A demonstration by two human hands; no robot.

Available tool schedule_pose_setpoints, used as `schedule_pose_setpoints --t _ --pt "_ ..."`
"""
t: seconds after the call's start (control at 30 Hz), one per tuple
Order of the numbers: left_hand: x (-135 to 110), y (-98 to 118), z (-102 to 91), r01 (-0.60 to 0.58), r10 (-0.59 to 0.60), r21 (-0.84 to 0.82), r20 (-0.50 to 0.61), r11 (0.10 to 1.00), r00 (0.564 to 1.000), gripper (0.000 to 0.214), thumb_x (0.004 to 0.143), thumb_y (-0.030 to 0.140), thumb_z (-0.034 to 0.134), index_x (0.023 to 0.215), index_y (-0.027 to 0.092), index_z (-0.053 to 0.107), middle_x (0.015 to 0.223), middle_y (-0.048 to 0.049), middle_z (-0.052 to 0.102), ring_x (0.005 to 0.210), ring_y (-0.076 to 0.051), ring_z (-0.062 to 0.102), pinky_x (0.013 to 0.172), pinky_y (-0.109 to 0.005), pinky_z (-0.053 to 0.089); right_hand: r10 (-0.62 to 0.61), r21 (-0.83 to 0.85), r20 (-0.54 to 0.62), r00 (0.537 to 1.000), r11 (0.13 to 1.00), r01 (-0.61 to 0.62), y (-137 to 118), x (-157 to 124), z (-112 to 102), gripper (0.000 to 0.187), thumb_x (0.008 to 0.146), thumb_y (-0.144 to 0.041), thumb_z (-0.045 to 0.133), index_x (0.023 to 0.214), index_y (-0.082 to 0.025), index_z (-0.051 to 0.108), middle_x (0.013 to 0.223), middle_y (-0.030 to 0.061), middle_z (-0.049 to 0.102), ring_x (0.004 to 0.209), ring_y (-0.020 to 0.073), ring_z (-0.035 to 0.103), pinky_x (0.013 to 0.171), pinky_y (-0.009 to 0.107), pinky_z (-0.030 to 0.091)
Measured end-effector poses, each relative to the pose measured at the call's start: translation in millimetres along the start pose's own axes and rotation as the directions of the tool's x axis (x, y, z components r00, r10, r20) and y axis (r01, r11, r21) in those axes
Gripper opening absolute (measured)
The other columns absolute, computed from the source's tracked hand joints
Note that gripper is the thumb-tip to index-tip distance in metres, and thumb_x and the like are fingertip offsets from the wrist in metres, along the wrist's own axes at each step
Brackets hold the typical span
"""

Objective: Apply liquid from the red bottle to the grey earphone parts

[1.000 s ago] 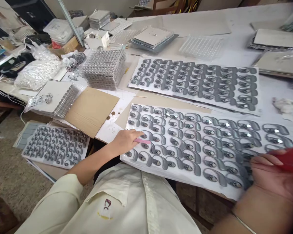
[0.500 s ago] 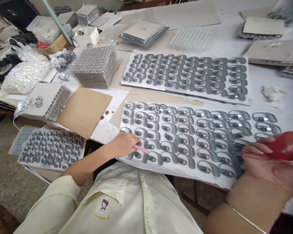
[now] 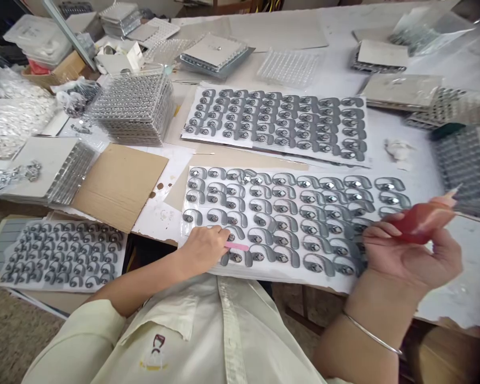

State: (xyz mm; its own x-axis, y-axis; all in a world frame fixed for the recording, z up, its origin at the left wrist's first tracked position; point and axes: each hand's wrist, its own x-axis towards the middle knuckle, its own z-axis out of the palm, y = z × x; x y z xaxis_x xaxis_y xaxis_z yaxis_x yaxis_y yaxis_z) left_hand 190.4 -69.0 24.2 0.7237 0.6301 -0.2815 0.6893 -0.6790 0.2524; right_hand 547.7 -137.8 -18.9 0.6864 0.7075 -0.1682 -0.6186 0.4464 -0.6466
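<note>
Surface (image 3: pixel 472 266): white-covered, bearing two sheets.
Near sheet (image 3: pixel 292 273): rows of grey hooked pieces (image 3: pixel 283 224).
Right hand (image 3: pixel 408 256): fingers around red bottle (image 3: pixel 422 223).
Left hand (image 3: pixel 204 248): fingers pinching pink stick (image 3: pixel 238 246), over sheet.
Nozzle (image 3: pixel 448 197): raised; judged readying, next move calls for aiming.
Change: nozzle visible, previously out of frame.

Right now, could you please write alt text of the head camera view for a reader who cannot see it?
A person's right hand holds a red bottle, while the left hand holds a pink stick over a white sheet bearing rows of gray curved pieces; a similar sheet lies behind it.
</note>
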Motion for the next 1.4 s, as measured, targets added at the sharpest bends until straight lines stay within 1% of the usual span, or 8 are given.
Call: schedule_pose_setpoints --t 0.1,0.37,0.47,0.6,0.77,0.97,1.17,1.4 --pt "-0.1 1.1 2.0 0.029 -0.030 0.023 0.015 0.999 0.999 0.021 0.091 0.027 0.056 0.108 0.016 0.060 0.093 -0.0058 0.068 0.081 -0.023 0.067 0.063 -0.031 0.048 -0.002 0.008 0.005 1.000 1.000 0.002 0.0 -1.0 2.0 0.051 0.064 -0.020 0.045 0.113 -0.021 0.061 0.079 0.0012 0.056 0.059 0.0091 0.049 0.045 0.018 0.047" --pt "4.0 6.4 -4.9 -0.056 0.055 0.023 0.054 0.998 0.997 0.023 0.092 0.032 0.055 0.105 0.015 0.062 0.089 -0.0066 0.068 0.078 -0.023 0.067 0.062 -0.031 0.050 -0.002 0.054 -0.008 1.000 0.999 0.003 0.1 -2.3 7.4 0.057 0.058 -0.016 0.045 0.113 -0.020 0.059 0.078 0.0001 0.055 0.062 0.0102 0.050 0.043 0.018 0.046" --pt "10.0 -8.6 -15.2 -0.003 0.003 -0.038 -0.022 0.999 1.000 0.025 0.091 0.026 0.056 0.114 0.018 0.060 0.094 -0.0052 0.070 0.083 -0.022 0.068 0.067 -0.030 0.051 -0.004 0.056 -0.013 1.000 0.998 0.004 -0.2 -2.3 7.2 0.058 0.056 -0.016 0.046 0.113 -0.019 0.059 0.078 0.0010 0.055 0.065 0.0109 0.052 0.043 0.017 0.047" --pt "26.6 -40.3 -25.3 0.192 -0.193 -0.022 -0.169 0.981 0.967 0.028 0.089 0.017 0.056 0.117 0.021 0.061 0.103 -0.0052 0.070 0.093 -0.022 0.067 0.074 -0.030 0.051 -0.002 0.105 0.017 1.000 0.995 0.000 -0.3 1.4 -0.7 0.056 0.059 -0.013 0.049 0.114 -0.017 0.057 0.081 0.0024 0.057 0.067 0.0121 0.055 0.044 0.019 0.049" --pt "46.5 -59.8 -24.1 0.202 -0.200 -0.009 -0.171 0.979 0.965 0.020 0.091 0.026 0.057 0.109 0.021 0.064 0.103 -0.0044 0.070 0.093 -0.022 0.067 0.073 -0.029 0.050 0.008 0.121 0.013 1.000 0.993 -0.009 0.0 9.0 -12.7 0.045 0.062 -0.015 0.055 0.106 -0.019 0.058 0.082 0.0039 0.057 0.067 0.0129 0.054 0.042 0.019 0.048" --pt "40.8 -61.2 -24.6 0.183 -0.178 0.026 -0.127 0.983 0.976 0.020 0.087 0.021 0.057 0.106 0.020 0.065 0.099 -0.0050 0.070 0.091 -0.023 0.066 0.072 -0.030 0.050 0.002 0.142 -0.024 1.000 0.990 0.001 0.7 9.0 -9.3 0.046 0.061 -0.014 0.055 0.106 -0.016 0.057 0.080 0.0034 0.056 0.066 0.0133 0.053 0.041 0.020 0.048" --pt "41.1 -55.8 -31.3 0.171 -0.167 0.066 -0.056 0.983 0.984 0.015 0.086 0.019 0.057 0.097 0.016 0.066 0.090 -0.0080 0.070 0.087 -0.024 0.067 0.072 -0.029 0.049 0.010 0.149 -0.021 1.000 0.989 -0.006 0.7 5.3 -4.3 0.047 0.061 -0.013 0.057 0.107 -0.018 0.058 0.080 0.0030 0.058 0.067 0.0138 0.055 0.041 0.021 0.050" --pt "45.3 -52.5 -32.5 0.136 -0.133 0.050 -0.063 0.989 0.989 0.014 0.086 0.021 0.057 0.093 0.015 0.068 0.085 -0.0083 0.070 0.083 -0.024 0.067 0.069 -0.029 0.049 0.019 0.132 -0.008 1.000 0.991 -0.018 -0.5 -0.3 0.8 0.050 0.062 -0.012 0.052 0.110 -0.021 0.058 0.081 0.0024 0.057 0.066 0.0118 0.056 0.043 0.021 0.051"
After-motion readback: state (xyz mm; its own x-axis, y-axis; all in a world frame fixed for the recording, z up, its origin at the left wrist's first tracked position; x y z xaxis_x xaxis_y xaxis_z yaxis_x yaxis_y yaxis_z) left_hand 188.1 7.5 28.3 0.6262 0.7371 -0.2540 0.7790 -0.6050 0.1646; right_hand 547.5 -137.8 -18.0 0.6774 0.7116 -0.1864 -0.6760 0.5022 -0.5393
